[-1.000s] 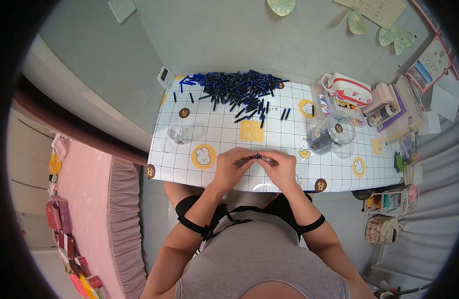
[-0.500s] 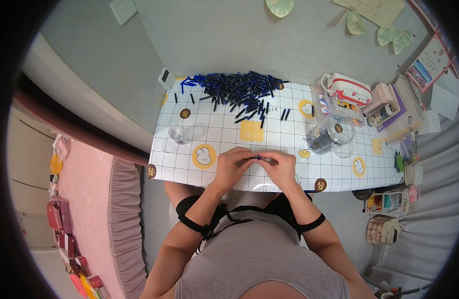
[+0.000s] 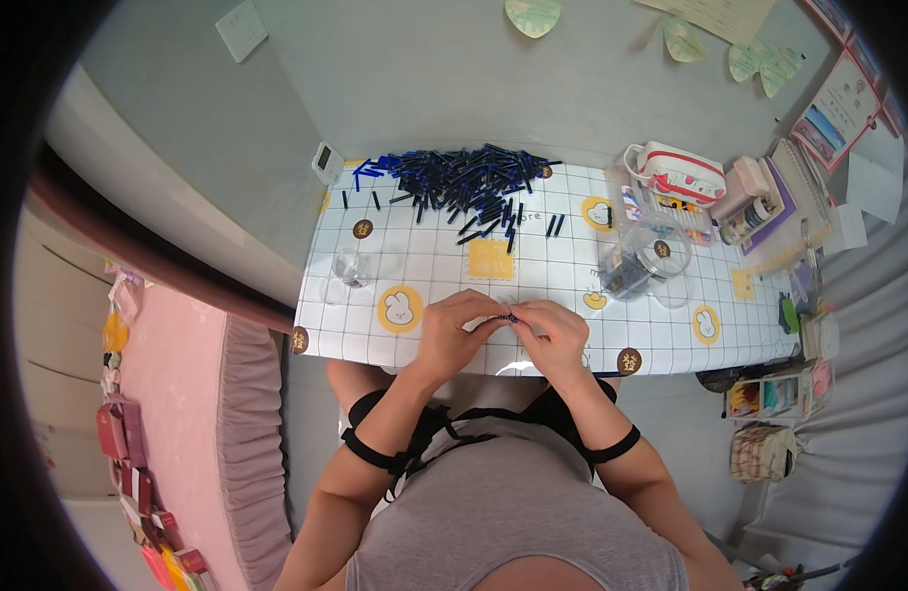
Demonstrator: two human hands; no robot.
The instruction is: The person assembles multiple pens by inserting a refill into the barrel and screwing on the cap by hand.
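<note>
inward — left hand (image 3: 454, 335), right hand (image 3: 556, 340) — pinched

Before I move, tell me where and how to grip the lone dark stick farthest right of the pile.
Pinch the dark stick across its middle, thumb and finger on its left and right sides, probably from above. It looks slim, lies lengthwise away from the person, and sits apart from the pile.
</note>
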